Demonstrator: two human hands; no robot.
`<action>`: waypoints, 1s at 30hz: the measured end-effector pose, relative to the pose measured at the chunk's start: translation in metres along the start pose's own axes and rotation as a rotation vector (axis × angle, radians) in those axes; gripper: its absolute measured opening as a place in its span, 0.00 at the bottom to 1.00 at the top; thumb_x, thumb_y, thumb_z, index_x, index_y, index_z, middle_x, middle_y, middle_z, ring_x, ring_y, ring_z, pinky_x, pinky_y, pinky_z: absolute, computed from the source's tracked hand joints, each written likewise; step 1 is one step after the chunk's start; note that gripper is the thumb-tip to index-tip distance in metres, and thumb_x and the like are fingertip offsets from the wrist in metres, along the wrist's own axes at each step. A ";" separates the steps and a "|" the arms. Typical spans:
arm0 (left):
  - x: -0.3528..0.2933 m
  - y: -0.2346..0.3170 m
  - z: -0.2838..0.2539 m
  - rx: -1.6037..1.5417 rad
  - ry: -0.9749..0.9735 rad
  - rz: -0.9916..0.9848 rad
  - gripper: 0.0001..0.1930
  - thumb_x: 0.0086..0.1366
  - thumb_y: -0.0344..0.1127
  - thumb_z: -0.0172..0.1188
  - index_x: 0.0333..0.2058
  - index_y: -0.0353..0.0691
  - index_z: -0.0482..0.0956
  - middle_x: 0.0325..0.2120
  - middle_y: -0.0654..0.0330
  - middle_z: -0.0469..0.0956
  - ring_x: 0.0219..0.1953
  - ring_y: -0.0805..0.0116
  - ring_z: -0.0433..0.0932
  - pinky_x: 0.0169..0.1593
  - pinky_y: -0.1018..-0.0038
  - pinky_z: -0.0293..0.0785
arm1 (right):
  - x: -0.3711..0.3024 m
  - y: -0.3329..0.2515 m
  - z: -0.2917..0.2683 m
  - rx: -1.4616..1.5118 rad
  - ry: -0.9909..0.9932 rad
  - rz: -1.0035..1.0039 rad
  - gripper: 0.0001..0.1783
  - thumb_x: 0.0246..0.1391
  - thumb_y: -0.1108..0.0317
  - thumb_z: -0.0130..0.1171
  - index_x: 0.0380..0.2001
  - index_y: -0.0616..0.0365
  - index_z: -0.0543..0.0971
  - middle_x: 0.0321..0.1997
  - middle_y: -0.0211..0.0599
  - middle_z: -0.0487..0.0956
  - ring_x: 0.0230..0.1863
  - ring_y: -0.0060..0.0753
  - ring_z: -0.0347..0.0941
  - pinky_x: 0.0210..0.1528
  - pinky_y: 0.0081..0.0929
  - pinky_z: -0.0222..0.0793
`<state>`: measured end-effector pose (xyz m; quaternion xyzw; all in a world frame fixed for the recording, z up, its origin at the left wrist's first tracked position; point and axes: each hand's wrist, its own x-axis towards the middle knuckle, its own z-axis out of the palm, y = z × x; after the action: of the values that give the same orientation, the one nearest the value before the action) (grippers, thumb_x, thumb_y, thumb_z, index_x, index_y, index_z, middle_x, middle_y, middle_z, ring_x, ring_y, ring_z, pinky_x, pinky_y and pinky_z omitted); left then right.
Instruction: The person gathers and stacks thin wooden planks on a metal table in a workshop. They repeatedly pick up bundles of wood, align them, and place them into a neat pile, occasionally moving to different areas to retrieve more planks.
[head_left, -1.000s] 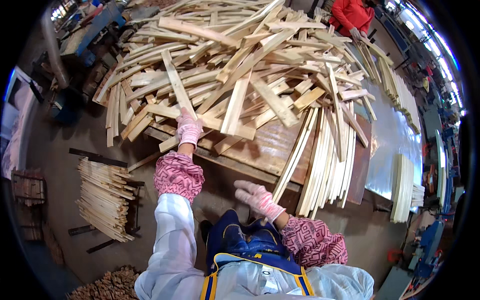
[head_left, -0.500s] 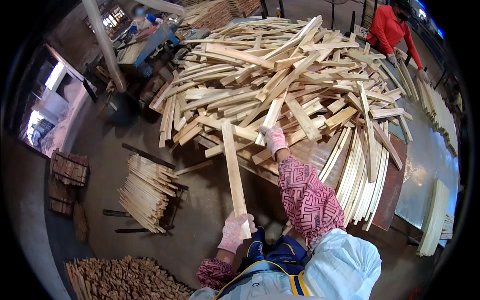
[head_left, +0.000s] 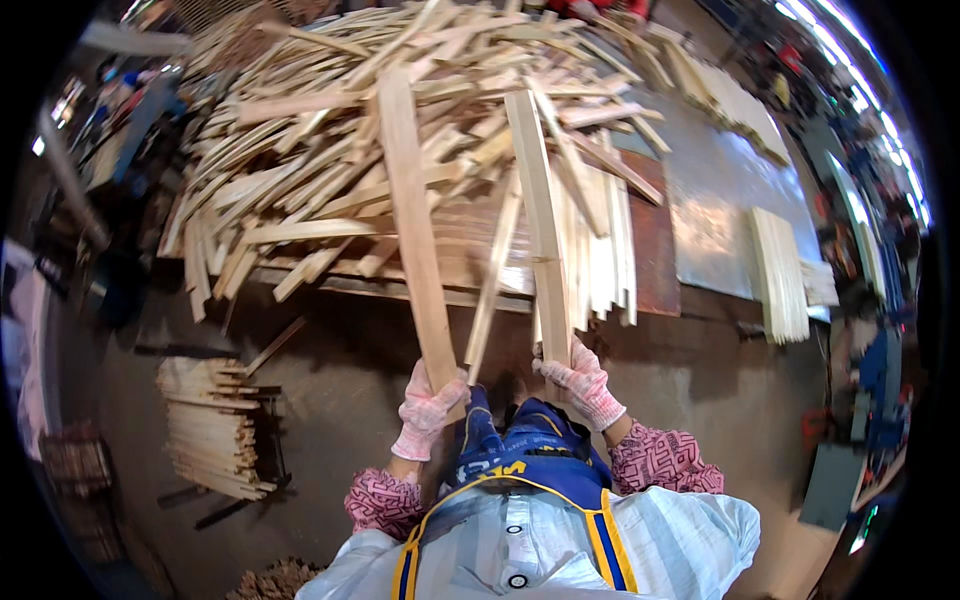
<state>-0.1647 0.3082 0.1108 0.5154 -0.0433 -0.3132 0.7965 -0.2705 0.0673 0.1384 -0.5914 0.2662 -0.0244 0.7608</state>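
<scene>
Brown tabletop (head_left: 656,265) — jumbled heap of wooden slats (head_left: 310,150), aligned row (head_left: 608,262) alongside

Long pinkish plank (head_left: 412,215) is stretching across table (head_left: 462,245) near edge, far end leaning left. Yellowish plank (head_left: 543,220) is crossing same edge, right of it, apart.

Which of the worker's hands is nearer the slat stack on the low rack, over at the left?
Left. The left hand is right of the slat stack, not touching it; the right hand is farther right.
</scene>
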 end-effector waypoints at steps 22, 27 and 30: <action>0.379 -0.121 0.346 1.489 0.419 -0.146 0.49 0.59 0.45 0.62 0.72 0.51 0.40 0.66 0.47 0.58 0.61 0.49 0.68 0.59 0.53 0.71 | 0.013 0.013 -0.372 -1.200 0.162 0.497 0.58 0.44 0.59 0.63 0.74 0.49 0.42 0.63 0.54 0.68 0.47 0.52 0.79 0.50 0.42 0.76; 0.419 -0.129 0.353 1.094 0.504 -0.313 0.52 0.58 0.42 0.63 0.73 0.51 0.35 0.68 0.43 0.55 0.64 0.48 0.67 0.66 0.63 0.63 | 0.139 -0.011 -0.348 -1.155 0.157 0.302 0.47 0.52 0.47 0.59 0.70 0.52 0.55 0.60 0.56 0.71 0.55 0.53 0.75 0.55 0.43 0.72; 0.410 -0.140 0.312 0.806 0.477 -0.181 0.47 0.58 0.33 0.64 0.70 0.42 0.43 0.57 0.46 0.68 0.51 0.56 0.74 0.54 0.65 0.72 | 0.213 -0.025 -0.368 -1.040 0.115 -0.164 0.30 0.55 0.49 0.58 0.57 0.53 0.73 0.48 0.55 0.78 0.52 0.58 0.73 0.55 0.49 0.70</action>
<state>-0.0227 -0.2001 0.0328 0.8425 0.0678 -0.2123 0.4904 -0.2408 -0.3411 0.0228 -0.9072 0.2373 0.0188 0.3468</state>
